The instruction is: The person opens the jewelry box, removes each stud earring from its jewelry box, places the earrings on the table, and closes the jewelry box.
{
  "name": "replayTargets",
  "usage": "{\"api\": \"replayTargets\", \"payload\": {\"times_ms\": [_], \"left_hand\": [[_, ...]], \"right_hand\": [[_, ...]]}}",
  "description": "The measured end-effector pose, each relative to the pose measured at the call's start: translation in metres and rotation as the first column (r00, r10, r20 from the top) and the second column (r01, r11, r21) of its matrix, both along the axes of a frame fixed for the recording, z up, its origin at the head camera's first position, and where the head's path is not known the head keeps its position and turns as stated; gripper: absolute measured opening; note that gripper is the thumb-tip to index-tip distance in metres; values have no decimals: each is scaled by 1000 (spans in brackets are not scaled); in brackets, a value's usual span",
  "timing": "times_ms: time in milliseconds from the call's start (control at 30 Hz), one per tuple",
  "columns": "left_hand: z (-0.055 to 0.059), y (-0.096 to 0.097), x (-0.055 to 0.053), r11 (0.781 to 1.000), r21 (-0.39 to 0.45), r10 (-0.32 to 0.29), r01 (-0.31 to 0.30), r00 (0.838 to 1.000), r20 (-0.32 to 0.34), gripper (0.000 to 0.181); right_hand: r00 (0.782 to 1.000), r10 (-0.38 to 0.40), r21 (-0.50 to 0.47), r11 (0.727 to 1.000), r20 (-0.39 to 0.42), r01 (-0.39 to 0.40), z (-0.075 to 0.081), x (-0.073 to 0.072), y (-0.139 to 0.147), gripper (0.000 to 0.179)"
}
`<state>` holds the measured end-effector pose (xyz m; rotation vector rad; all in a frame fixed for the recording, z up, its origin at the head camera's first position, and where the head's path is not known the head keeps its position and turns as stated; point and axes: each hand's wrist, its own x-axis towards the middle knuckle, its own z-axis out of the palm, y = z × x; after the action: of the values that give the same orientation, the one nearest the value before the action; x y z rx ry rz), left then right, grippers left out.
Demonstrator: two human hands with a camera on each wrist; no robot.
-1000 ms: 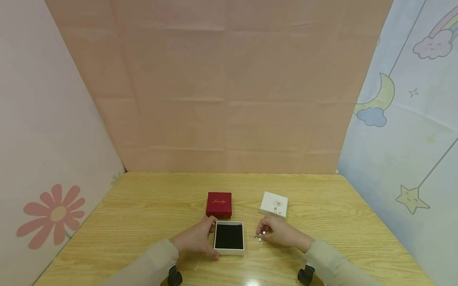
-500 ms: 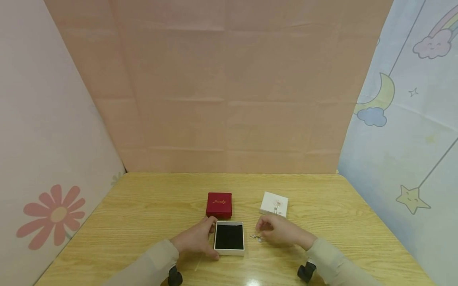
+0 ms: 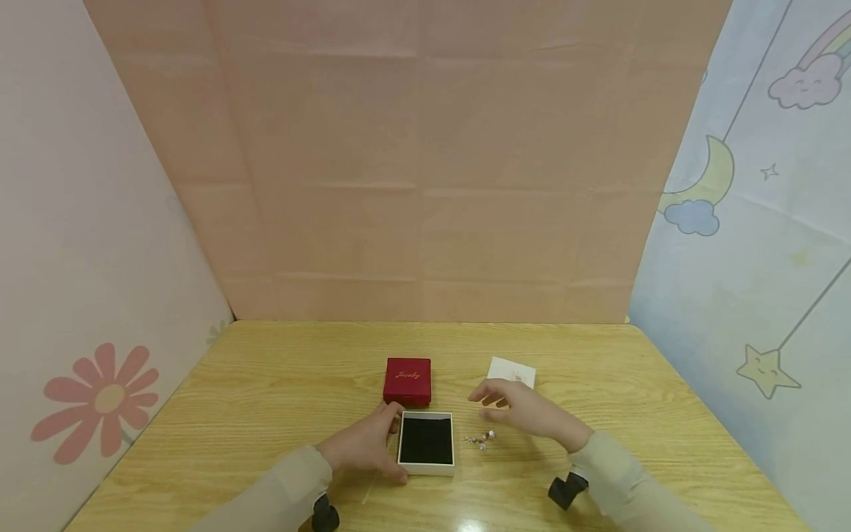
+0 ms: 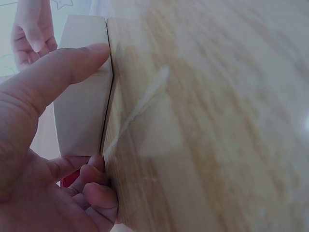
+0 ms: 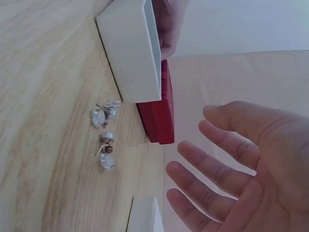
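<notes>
The small white box, lidless with a black lining, sits on the table. My left hand grips its left side, thumb at the near corner and fingers at the far one. In the left wrist view the thumb presses the white wall. To the right of the box lies a pair of earrings with pearls and clear stones. Above and beyond them hovers my right hand, fingers spread and loosely bent, holding nothing and partly covering a white lid.
A red jewelry box with gold lettering stands just behind the white box. Pale flower-print sheeting borders the wooden table on the left, and a tan sheet hangs at the back. A thin whitish strip lies by the left hand.
My right hand has left the earrings, lifting away and spreading its fingers, so they lie in plain sight. The left hand and white box have stayed put.
</notes>
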<state>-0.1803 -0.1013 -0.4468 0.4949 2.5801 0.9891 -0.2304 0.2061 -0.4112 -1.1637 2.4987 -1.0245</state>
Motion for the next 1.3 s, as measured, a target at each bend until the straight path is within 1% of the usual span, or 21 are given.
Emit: {"api": "replayTargets", "payload": {"times_ms": [100,267,400,467,567,633,700,767,900,1000,1133,1233,1300], "left_hand": [[0,0,0,1000,-2,0,0,1000,-1,83],[1,-1,0,1000,7,4,-4,1000,6,84],[1,-3,2,998,53,20,-21,999,29,82],[2,-5,2,994,106,28,-34,998,55,80],[3,-8,3,976,210,30,-53,993,114,77],[4,-10,3,958,279,19,-59,989,147,75],[7,-11,2,941,333,2,-56,987,159,74],[11,-12,2,926,376,-17,-39,989,145,74],[25,-13,-2,882,471,-43,-16,992,116,79],[37,-13,-7,851,525,-43,-19,993,106,85],[52,-10,-13,826,563,-20,-39,995,99,89],[61,-7,-16,818,571,9,-66,995,101,89],[65,-6,-18,819,567,34,-85,994,101,90]], "right_hand": [[1000,-3,-3,1000,-6,3,1,-1,-1,27],[1000,-12,-4,1000,10,12,0,-2,-2,26],[1000,-17,-2,1000,23,17,-2,-3,-2,26],[999,-22,2,1000,26,22,-2,-3,-2,26],[999,-30,4,1000,31,30,-3,-4,-2,26],[999,-34,0,999,35,34,-4,-5,-1,25],[999,-35,-7,999,36,35,-5,-6,-1,24],[999,-35,-14,999,36,35,-6,-7,0,23],[999,-37,-20,999,35,38,-7,-8,2,21],[999,-34,-25,999,32,35,-7,-8,4,21],[999,-27,-38,999,29,28,-4,-6,4,21],[999,-29,-38,999,28,30,-2,-5,4,20],[999,-33,-37,999,32,34,-2,-5,3,20]]}}
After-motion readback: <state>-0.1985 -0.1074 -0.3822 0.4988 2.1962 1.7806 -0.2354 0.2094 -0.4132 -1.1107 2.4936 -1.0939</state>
